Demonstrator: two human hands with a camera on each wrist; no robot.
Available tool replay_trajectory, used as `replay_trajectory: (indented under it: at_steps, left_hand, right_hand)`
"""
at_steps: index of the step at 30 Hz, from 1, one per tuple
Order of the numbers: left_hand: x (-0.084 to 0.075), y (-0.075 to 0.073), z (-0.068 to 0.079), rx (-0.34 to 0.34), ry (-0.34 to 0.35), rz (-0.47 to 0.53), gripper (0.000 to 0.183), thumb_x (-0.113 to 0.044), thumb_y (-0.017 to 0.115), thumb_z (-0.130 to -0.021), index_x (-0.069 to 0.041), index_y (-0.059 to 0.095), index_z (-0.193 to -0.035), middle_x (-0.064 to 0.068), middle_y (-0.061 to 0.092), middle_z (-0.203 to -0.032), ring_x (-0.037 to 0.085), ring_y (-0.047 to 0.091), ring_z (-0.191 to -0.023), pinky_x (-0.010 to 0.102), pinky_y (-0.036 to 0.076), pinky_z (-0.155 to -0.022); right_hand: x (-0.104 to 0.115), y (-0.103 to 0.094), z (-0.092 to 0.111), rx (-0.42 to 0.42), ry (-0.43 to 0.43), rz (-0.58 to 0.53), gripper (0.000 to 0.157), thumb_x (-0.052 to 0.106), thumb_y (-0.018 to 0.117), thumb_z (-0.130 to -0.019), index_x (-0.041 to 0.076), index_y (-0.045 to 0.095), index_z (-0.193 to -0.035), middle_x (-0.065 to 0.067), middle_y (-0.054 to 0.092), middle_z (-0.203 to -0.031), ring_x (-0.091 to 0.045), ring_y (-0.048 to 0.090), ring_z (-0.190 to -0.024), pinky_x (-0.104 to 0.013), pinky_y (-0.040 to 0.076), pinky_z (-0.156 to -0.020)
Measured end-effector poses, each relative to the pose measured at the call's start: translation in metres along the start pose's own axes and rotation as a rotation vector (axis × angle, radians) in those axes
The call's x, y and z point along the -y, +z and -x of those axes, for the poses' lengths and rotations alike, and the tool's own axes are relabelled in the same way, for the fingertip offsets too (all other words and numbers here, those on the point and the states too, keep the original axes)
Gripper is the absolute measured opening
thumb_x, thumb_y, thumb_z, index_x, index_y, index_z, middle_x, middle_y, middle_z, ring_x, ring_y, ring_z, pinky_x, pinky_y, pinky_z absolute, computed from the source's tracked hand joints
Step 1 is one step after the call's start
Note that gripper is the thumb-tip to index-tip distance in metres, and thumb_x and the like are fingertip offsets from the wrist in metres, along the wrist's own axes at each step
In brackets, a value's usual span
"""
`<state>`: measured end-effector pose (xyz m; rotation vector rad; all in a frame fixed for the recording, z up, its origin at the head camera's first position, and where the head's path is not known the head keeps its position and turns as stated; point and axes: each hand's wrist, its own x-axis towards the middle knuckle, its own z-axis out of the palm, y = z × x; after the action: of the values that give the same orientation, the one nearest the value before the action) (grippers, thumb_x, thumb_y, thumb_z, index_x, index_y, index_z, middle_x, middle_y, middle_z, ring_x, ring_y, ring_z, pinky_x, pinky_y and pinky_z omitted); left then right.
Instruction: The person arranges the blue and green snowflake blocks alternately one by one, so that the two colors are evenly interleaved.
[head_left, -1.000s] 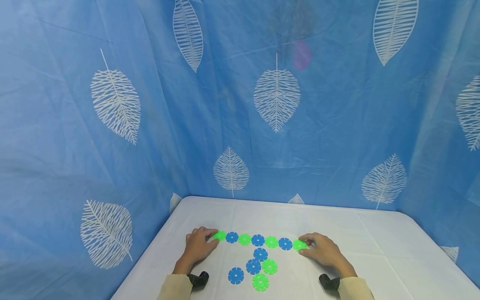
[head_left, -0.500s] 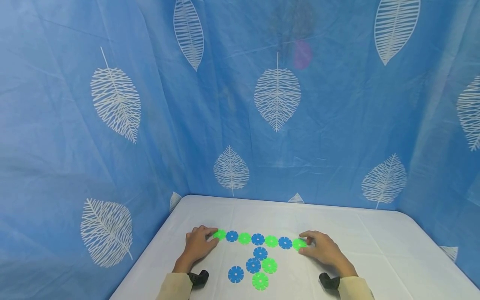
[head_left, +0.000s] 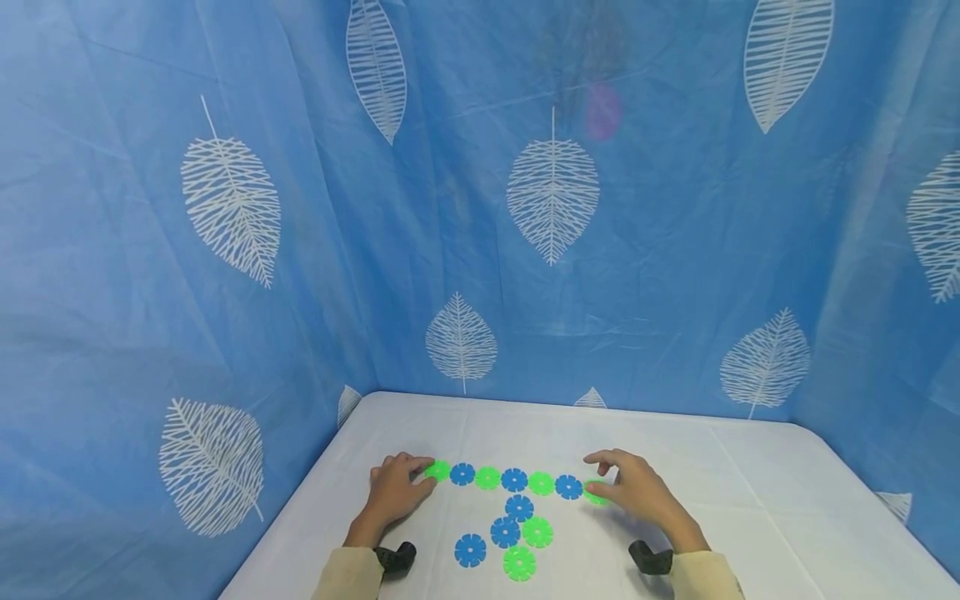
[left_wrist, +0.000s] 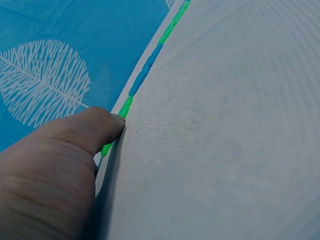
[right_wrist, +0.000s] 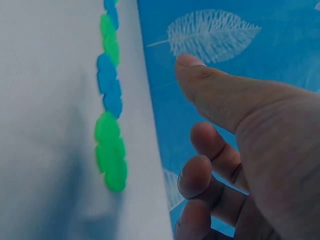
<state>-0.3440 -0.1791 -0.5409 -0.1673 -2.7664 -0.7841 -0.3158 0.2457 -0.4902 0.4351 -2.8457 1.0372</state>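
A row of green and blue slotted snowflake discs runs from side to side on the table. My left hand [head_left: 396, 490] pinches the edges of the green disc [head_left: 438, 472] at its left end between thumb and index finger. In the left wrist view the thumb [left_wrist: 102, 127] rests against that disc. My right hand [head_left: 636, 487] hovers by the row's right-end green disc [head_left: 597, 499], partly covering it in the head view. The right wrist view shows this green disc [right_wrist: 111, 150] apart from the fingers, which hold nothing.
Below the row lie more discs: a blue one [head_left: 519, 508], another blue one [head_left: 505, 532] beside a green one [head_left: 537, 532], a green one [head_left: 520, 563] and a blue one [head_left: 470, 550]. A white cloth [head_left: 750, 500] covers the table; a blue leaf-patterned curtain [head_left: 637, 333] surrounds it.
My right hand has come off the right-end green disc, rising and shifting slightly left over it with fingers spread. The left hand stays at its green disc; the discs have not visibly moved.
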Motion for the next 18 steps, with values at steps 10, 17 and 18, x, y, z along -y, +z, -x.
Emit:
replay_trajectory:
  at_steps: [10,17,18]
  left_hand:
    - [0.003,0.001,-0.001,-0.002,0.011,-0.01,0.036,-0.04,0.076,-0.085,-0.027,0.074,-0.119,-0.004,0.068,-0.104,0.016,0.054,-0.098,0.042,0.031,-0.083]
    - [0.002,-0.001,-0.002,-0.003,0.017,-0.01,0.036,-0.039,0.076,-0.085,-0.026,0.074,-0.119,-0.003,0.068,-0.103,0.016,0.054,-0.097,0.042,0.031,-0.083]
    - [0.002,-0.001,-0.002,-0.001,0.015,-0.01,0.036,-0.039,0.076,-0.085,-0.026,0.074,-0.119,-0.004,0.068,-0.103,0.016,0.054,-0.097,0.042,0.031,-0.083]
  right_hand:
    - [0.037,-0.011,0.003,-0.003,-0.114,-0.033,0.041,0.04,0.075,-0.089,0.024,0.067,-0.125,-0.005,0.066,-0.104,-0.007,0.05,-0.062,-0.026,0.044,-0.054]
    - [0.057,-0.009,0.0,-0.014,-0.169,-0.064,0.039,0.037,0.075,-0.089,0.023,0.068,-0.125,-0.002,0.065,-0.102,-0.006,0.049,-0.061,-0.026,0.045,-0.055]
    - [0.06,-0.008,0.0,-0.014,-0.179,-0.071,0.039,0.037,0.075,-0.089,0.023,0.068,-0.125,-0.003,0.065,-0.102,-0.006,0.049,-0.061,-0.025,0.045,-0.055]
